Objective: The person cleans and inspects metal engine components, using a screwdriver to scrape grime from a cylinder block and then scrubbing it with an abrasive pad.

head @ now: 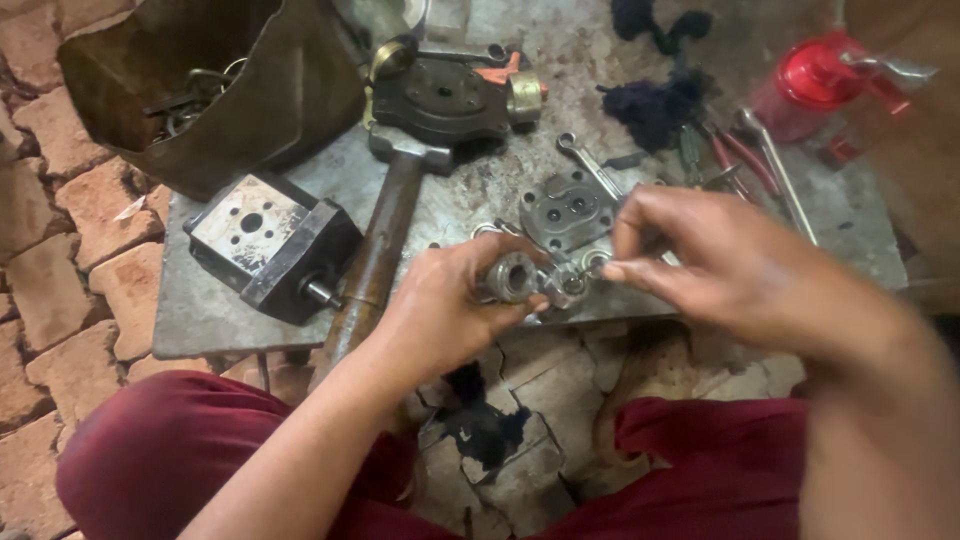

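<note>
meanwhile left hand [455, 300] clamped on gear shaft [515, 277]; right hand [700, 255] pinching it; bag [290, 90] holds tools [195, 95].

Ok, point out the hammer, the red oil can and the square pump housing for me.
hammer [385, 235], head view, on the wooden handle.
red oil can [815, 85], head view, on its red body.
square pump housing [250, 225], head view, on its drilled top face.

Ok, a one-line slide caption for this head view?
Left hand grips a small round metal gear part as right hand pinches at it above a grey steel plate.
</note>
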